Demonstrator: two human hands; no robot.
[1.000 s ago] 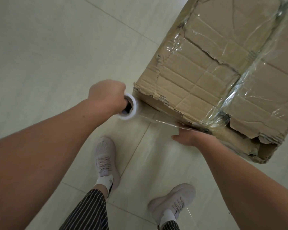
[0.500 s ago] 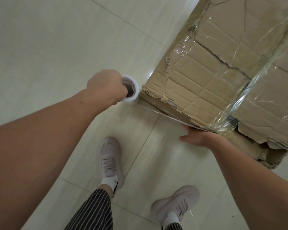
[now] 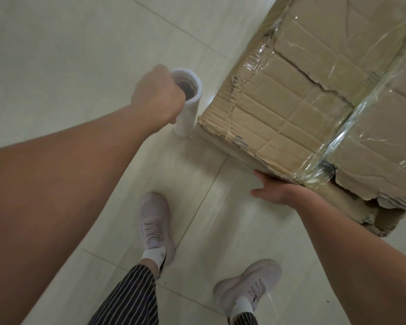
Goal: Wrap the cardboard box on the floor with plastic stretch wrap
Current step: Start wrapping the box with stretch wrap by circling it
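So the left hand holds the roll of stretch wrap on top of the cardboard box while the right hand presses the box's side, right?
Not quite. The head view shows the left hand holding the roll of stretch wrap beside the cardboard box, at its corner, not on top. The right hand does press the box's side.

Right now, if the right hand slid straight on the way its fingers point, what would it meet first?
Probably the stretch wrap roll that the left hand grips beside the cardboard box; depth is unclear.
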